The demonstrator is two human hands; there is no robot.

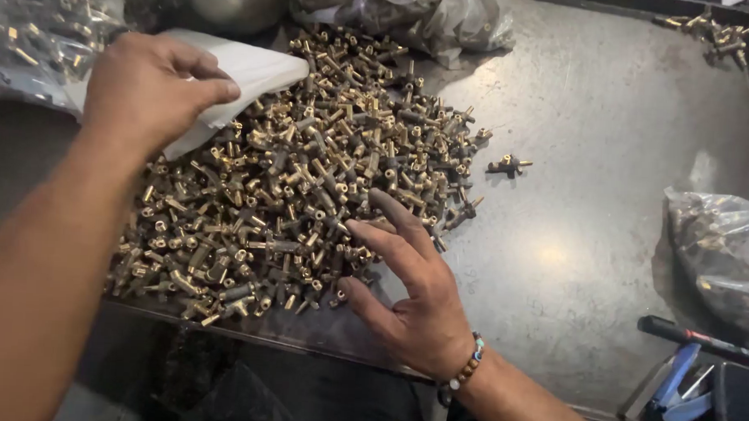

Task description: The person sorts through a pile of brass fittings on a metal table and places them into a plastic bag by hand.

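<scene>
A big heap of small brass fittings [310,167] lies on a dark metal table [609,136]. My left hand [151,82] grips the edge of a white plastic bag [247,69] at the heap's upper left. My right hand [405,278] rests open at the heap's lower right edge, fingers spread and touching the fittings. It wears a bead bracelet [467,370] at the wrist. One loose fitting [509,164] lies apart, right of the heap.
Clear plastic bags with more fittings lie at the left back [40,33], the back middle [414,17] and the right [722,247]. A few fittings [713,33] sit in the far right corner. A black marker [694,336] and blue tools [679,387] lie at the lower right.
</scene>
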